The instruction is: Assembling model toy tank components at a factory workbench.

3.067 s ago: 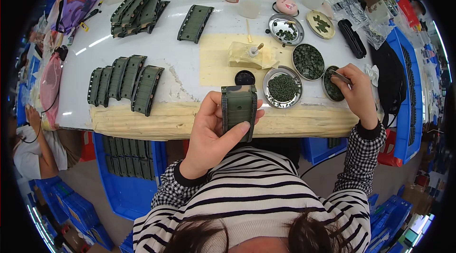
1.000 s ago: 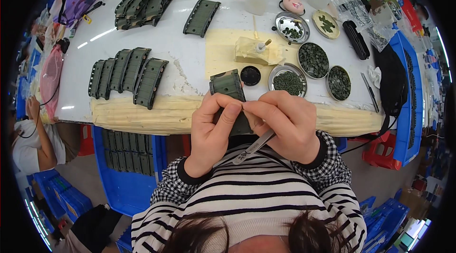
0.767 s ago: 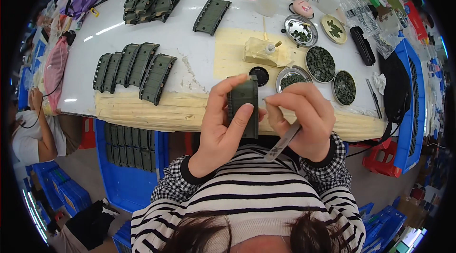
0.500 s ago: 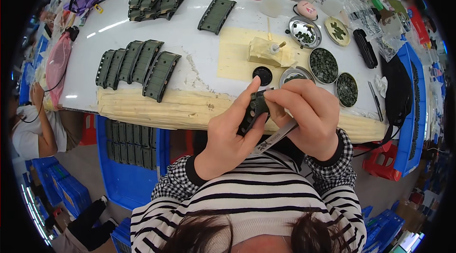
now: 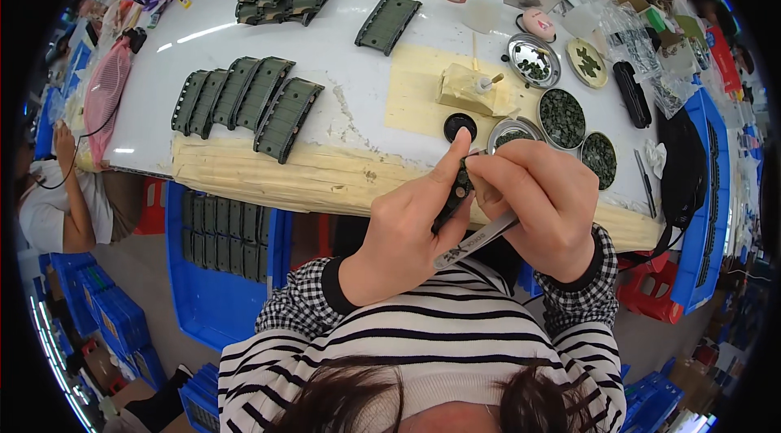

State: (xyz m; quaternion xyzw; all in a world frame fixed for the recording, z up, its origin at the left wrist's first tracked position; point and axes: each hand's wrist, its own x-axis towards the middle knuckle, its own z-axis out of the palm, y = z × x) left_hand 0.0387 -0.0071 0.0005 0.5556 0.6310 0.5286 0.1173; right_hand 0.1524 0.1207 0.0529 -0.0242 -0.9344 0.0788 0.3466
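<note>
My left hand [image 5: 394,230] is closed around a dark green curved plastic part [image 5: 454,201], its thumb pointing up along the end. The part is turned nearly edge-on, and small round spots show on its side. My right hand [image 5: 553,205] has metal tweezers [image 5: 478,241] tucked in its palm, their blunt end toward my left hand. Its thumb and forefinger pinch at the part's upper end; anything tiny between them is hidden. Just beyond my hands lie a black round cap [image 5: 460,127] and a round tin [image 5: 499,137] with small green pieces.
Finished-looking curved green panels [image 5: 281,120] lie in groups at left. Tins of small green pieces [image 5: 562,117] stand at right, near a glue-like bottle on a taped block [image 5: 465,90]. A blue crate [image 5: 215,307] with more panels sits below the table's padded edge [image 5: 268,181].
The green part has turned more edge-on in my left hand. My right fingers stay at its upper end. The whole view has shifted slightly.
</note>
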